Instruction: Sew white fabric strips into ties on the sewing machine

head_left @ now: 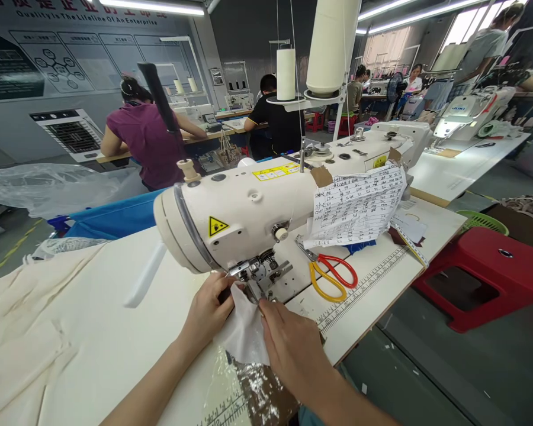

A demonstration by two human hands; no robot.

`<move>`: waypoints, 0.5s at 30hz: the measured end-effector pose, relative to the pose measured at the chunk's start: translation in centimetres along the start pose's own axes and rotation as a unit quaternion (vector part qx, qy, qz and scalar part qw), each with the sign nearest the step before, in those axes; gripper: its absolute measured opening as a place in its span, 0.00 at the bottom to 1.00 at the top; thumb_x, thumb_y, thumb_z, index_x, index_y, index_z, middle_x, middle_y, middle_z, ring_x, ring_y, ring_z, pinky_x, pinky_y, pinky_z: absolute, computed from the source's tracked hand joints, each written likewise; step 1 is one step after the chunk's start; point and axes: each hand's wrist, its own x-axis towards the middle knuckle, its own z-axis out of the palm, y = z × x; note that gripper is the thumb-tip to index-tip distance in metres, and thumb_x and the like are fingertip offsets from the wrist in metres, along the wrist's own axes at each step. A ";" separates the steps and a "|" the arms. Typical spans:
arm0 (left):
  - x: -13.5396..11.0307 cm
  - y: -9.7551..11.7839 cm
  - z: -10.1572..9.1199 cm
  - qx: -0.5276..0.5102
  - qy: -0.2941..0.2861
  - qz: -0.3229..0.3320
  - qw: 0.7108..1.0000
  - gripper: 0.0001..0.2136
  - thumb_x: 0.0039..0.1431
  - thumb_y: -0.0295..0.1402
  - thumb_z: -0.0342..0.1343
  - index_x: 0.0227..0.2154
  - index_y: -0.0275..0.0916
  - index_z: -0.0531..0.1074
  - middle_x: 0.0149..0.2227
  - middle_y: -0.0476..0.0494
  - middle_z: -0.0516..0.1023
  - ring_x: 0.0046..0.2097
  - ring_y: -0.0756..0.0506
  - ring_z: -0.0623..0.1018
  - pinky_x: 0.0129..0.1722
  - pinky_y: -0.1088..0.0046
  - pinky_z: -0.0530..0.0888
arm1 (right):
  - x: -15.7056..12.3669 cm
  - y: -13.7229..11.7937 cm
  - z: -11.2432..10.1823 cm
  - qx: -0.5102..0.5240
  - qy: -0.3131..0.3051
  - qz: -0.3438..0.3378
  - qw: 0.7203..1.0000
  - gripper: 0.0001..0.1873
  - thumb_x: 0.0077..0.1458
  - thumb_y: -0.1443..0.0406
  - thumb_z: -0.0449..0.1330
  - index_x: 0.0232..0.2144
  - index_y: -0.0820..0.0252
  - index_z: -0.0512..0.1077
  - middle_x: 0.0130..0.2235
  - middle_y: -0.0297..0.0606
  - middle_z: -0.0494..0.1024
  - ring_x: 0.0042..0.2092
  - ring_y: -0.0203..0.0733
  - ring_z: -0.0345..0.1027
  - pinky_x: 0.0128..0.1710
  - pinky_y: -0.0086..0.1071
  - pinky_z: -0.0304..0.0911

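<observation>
A piece of white fabric [245, 331] hangs at the needle area of a cream sewing machine [231, 207] and drapes toward me over the table's front part. My left hand [209, 307] pinches the fabric's left edge close under the machine head. On the other side my right hand [288, 340] has its thumb and fingers closed on the fabric's right edge, just in front of the presser foot area. The needle itself is hidden behind the machine parts and my fingers. Scissors [331, 275] with one red and one yellow handle lie to the right of my right hand.
Cream fabric [22, 337] is spread over the table's left side. A handwritten paper sheet [357, 207] is taped to the machine. A ruler strip [364, 287] runs along the right edge. A red stool [493, 260] stands at right; several people sit at machines beyond.
</observation>
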 end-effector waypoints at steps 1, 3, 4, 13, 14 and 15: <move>0.0 0.0 0.0 0.000 -0.001 -0.002 1.000 0.12 0.59 0.41 0.51 0.31 0.41 0.76 0.36 0.43 0.79 0.37 0.43 0.78 0.37 0.68 0.74 | 0.0 0.0 0.0 0.006 0.005 0.001 1.000 0.18 0.64 0.73 0.52 0.55 0.66 0.68 0.41 0.43 0.80 0.35 0.47 0.77 0.27 0.36 0.67; 0.1 0.0 -0.1 0.000 -0.003 -0.009 1.000 0.12 0.60 0.41 0.51 0.31 0.41 0.76 0.35 0.43 0.79 0.37 0.43 0.78 0.36 0.68 0.74 | -0.1 -0.1 0.0 0.013 0.011 0.006 1.000 0.18 0.64 0.73 0.52 0.55 0.66 0.67 0.41 0.43 0.80 0.35 0.47 0.77 0.27 0.35 0.67; 0.1 0.0 -0.1 0.000 -0.003 -0.012 1.000 0.13 0.60 0.41 0.51 0.30 0.41 0.76 0.35 0.43 0.79 0.37 0.43 0.78 0.36 0.69 0.74 | -0.1 -0.1 0.0 0.015 0.012 0.009 1.000 0.18 0.64 0.73 0.52 0.55 0.65 0.67 0.41 0.43 0.80 0.35 0.47 0.77 0.28 0.35 0.66; 0.2 0.6 -0.2 0.022 0.000 -0.002 1.000 0.14 0.62 0.42 0.49 0.31 0.41 0.76 0.34 0.42 0.78 0.36 0.43 0.77 0.34 0.69 0.74 | 0.0 -0.1 -0.2 0.004 -0.013 0.012 1.000 0.17 0.63 0.73 0.55 0.54 0.65 0.68 0.41 0.43 0.80 0.35 0.46 0.77 0.27 0.34 0.66; 0.2 0.7 -0.2 0.026 0.003 0.005 1.000 0.13 0.61 0.41 0.49 0.31 0.41 0.76 0.34 0.42 0.78 0.36 0.43 0.77 0.34 0.69 0.74 | 0.1 0.0 -0.2 0.001 -0.016 0.013 1.000 0.17 0.63 0.73 0.55 0.55 0.64 0.68 0.41 0.43 0.80 0.35 0.46 0.77 0.27 0.33 0.67; 0.2 0.6 -0.1 0.030 0.005 0.015 0.999 0.13 0.61 0.40 0.49 0.32 0.42 0.76 0.34 0.42 0.78 0.36 0.43 0.78 0.34 0.69 0.75 | 0.2 0.0 -0.2 -0.002 -0.021 0.014 1.000 0.18 0.63 0.73 0.55 0.55 0.64 0.67 0.42 0.43 0.80 0.35 0.46 0.77 0.28 0.34 0.68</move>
